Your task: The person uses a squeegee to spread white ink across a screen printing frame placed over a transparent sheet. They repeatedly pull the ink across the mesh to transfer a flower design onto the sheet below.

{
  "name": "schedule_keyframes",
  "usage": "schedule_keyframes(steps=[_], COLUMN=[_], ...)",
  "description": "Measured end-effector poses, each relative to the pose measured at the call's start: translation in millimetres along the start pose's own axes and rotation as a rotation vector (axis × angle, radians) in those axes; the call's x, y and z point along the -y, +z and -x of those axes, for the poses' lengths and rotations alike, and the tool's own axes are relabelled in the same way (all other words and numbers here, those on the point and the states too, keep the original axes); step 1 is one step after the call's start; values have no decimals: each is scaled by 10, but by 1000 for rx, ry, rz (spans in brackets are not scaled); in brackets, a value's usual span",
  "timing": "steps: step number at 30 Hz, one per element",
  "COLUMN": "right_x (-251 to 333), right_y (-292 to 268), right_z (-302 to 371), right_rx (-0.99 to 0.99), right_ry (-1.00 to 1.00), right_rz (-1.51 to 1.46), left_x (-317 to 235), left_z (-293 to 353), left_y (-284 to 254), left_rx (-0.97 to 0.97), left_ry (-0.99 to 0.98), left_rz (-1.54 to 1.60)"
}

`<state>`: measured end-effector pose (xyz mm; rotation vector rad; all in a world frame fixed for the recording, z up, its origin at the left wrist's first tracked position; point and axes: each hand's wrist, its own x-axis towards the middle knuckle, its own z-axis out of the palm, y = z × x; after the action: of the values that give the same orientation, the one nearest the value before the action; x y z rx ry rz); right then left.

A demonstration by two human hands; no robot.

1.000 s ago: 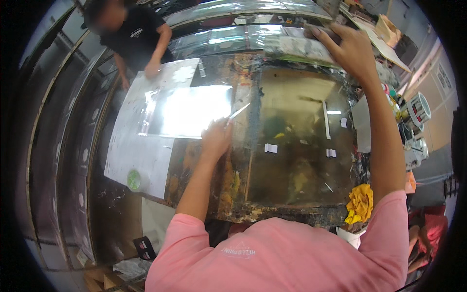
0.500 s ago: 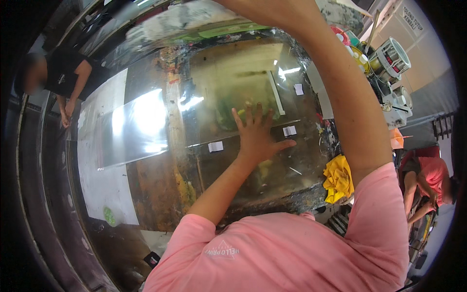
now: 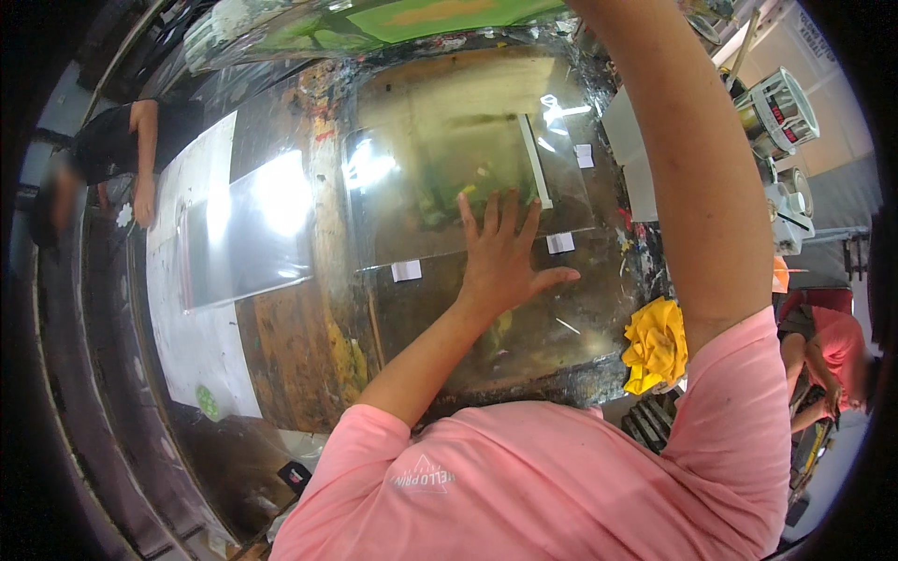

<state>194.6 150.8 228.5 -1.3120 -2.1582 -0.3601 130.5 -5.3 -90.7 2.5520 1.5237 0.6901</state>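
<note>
My left hand [image 3: 500, 252] lies flat with spread fingers on the near edge of a clear plastic sheet [image 3: 393, 238]. That sheet rests on a stained work surface, over a yellowish patch. Small white folded tabs [image 3: 406, 270] sit along its near edge, one close to my thumb, and another tab [image 3: 584, 156] is by its right side. A narrow white strip [image 3: 536, 159] runs just beyond my fingertips. My right arm reaches up past the top of the picture, so that hand is hidden. Near the top, a green panel with an orange patch [image 3: 421, 19] slants across.
Left of the sheet, glossy clear plastic [image 3: 248, 238] overlaps a white board [image 3: 201, 360]. A co-worker's hand [image 3: 143, 201] is at the board's left edge. A yellow cloth [image 3: 655, 346] lies by my right elbow. Paint cans [image 3: 781, 107] stand far right; another person sits beyond.
The green panel at the top has come further into view, and my right hand has left the picture. My left hand stays spread on the sheet. The co-worker's arm has shifted towards the board.
</note>
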Motion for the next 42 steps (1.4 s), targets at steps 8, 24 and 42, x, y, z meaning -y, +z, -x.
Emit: schedule_keyframes(steps=[8, 24, 42], right_x=[132, 591, -316], right_y=[114, 254, 2688], right_z=[185, 2026, 1261], right_rx=[-141, 387, 326], right_ry=[-63, -206, -112], right_rz=[-32, -102, -125], left_x=[50, 785, 1366], left_z=[303, 1127, 1313], left_y=[-9, -1954, -873], left_rx=[-36, -145, -154], left_ry=[50, -639, -457], left_rz=[10, 688, 37])
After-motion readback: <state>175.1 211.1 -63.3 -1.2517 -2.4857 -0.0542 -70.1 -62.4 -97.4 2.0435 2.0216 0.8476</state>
